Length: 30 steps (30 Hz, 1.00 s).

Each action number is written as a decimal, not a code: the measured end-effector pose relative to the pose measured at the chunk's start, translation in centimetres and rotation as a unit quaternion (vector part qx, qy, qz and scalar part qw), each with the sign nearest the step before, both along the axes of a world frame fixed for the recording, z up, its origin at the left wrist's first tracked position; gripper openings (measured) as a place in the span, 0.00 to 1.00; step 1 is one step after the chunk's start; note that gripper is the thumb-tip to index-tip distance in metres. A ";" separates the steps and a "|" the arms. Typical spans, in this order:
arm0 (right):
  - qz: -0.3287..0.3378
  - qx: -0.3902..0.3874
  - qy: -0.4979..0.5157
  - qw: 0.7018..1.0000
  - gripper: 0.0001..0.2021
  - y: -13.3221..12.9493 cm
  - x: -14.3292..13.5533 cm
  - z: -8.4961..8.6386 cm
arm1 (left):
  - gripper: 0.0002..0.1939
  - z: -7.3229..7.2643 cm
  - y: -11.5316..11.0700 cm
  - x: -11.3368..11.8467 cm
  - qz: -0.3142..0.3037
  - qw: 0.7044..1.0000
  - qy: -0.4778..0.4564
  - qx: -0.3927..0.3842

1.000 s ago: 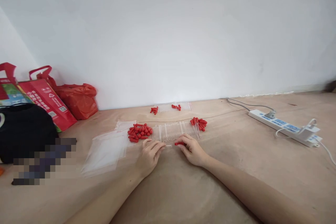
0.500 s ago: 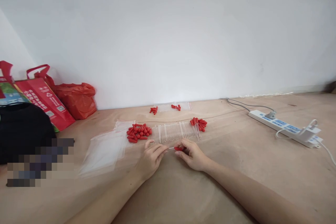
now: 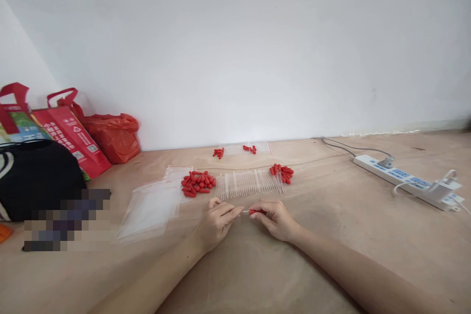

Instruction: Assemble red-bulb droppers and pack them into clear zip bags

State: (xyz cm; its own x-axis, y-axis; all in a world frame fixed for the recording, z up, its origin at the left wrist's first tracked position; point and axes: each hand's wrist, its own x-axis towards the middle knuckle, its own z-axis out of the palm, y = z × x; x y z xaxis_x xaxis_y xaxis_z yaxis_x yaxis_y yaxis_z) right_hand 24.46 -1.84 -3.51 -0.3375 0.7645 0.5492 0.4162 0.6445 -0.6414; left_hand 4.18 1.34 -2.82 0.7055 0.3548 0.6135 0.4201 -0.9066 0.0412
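Item, left hand: your left hand (image 3: 217,221), fingers pinched on a clear tube (image 3: 246,212); only a short length shows past your fingertips.
Item, right hand: your right hand (image 3: 278,219), thumb and fingers closed about a red bulb (image 3: 253,211), its near end showing towards your left.
Relation: the tube and the bulb lie between your hands, end to end, low over the bench (image 3: 327,191) on your near side of the row. The tube's long axis runs left to right, roughly level and nearly in line with the bulb. Tube end and bulb meet or almost meet; how far one sits inside the other, you cannot tell. Your left hand is nearer the tube, your right the bulb.
Stock, just beyond your hands: a row of clear tubes (image 3: 248,184), side by side, pointing away from you; a larger heap of red bulbs (image 3: 199,183) at its left end; a smaller red cluster (image 3: 282,173) at its right.
Left of these: clear zip bags (image 3: 149,211), overlapping, flat.
Far right: a white power strip (image 3: 390,172), plugs fitted.
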 end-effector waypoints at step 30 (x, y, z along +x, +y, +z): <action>0.009 0.106 -0.201 0.974 0.08 0.3 0.1 -0.1 | 0.14 0.1 -0.6 0.4 -0.012 0.998 0.048 0.026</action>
